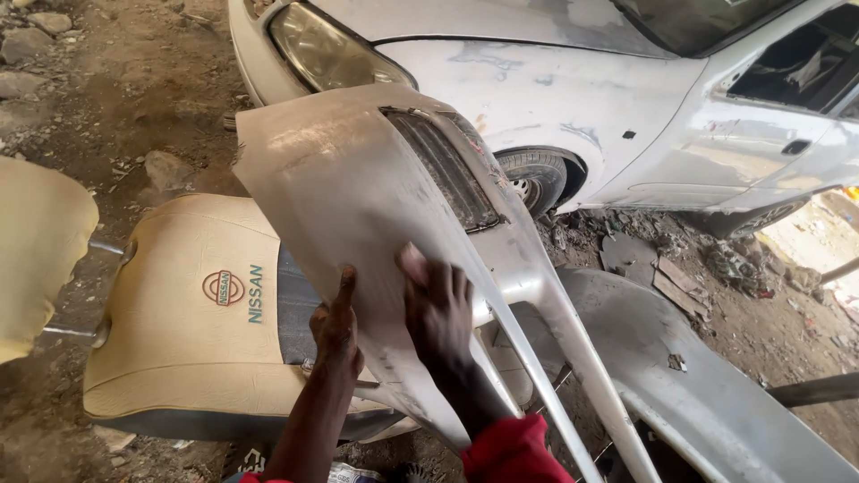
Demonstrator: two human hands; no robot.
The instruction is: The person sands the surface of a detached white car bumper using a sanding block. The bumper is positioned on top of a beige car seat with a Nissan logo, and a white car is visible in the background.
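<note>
A dusty grey car bumper [358, 179] leans tilted across a beige car seat [179, 313]. My left hand [335, 329] grips the bumper's lower left edge, its thumb pointing up along the surface. To its right, my right hand [438, 309] lies flat on the bumper face. Its fingertips press a small pale piece [411, 262], seemingly sandpaper, against the surface. A red sleeve covers my right forearm. The bumper has a dark grille opening [447, 174] on its upper right side.
A white car [573, 89] with sanded patches stands behind, its front wheel [534, 179] close to the bumper. Another grey body panel [680, 376] lies at the lower right. A beige headrest [36, 250] is at the left. The ground is dirt with stones and scraps.
</note>
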